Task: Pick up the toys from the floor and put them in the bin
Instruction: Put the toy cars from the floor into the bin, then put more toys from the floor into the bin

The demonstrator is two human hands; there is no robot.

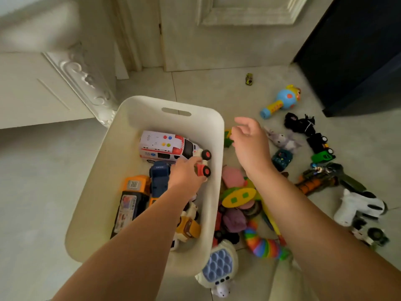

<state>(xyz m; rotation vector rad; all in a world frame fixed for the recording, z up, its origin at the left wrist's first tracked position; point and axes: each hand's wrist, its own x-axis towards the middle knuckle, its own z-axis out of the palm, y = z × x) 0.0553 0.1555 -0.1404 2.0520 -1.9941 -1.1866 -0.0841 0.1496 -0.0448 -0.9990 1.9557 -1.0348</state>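
Floor: pale glossy tiles [43,181], with toys [238,196] strewn to the right of the bin.
Room: white panelled door [217,40], carved white trim [84,79] on the left, dark cabinet [358,51] on the right.
Bin: white [134,105], sitting on the tiles with an ambulance [167,146] inside.
Left hand: [186,174] down in the bin, fingers curled round a red-wheeled toy car [202,168].
Right hand: [249,144] over the floor toys beside the bin, fingers loose and half-curled.

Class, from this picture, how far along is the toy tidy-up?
Done: ambulance, blue truck and others in the bin. In hand: left hand holds a small toy car over it; right hand hovers empty. Left: rainbow slug, toy microphone, many more on floor.
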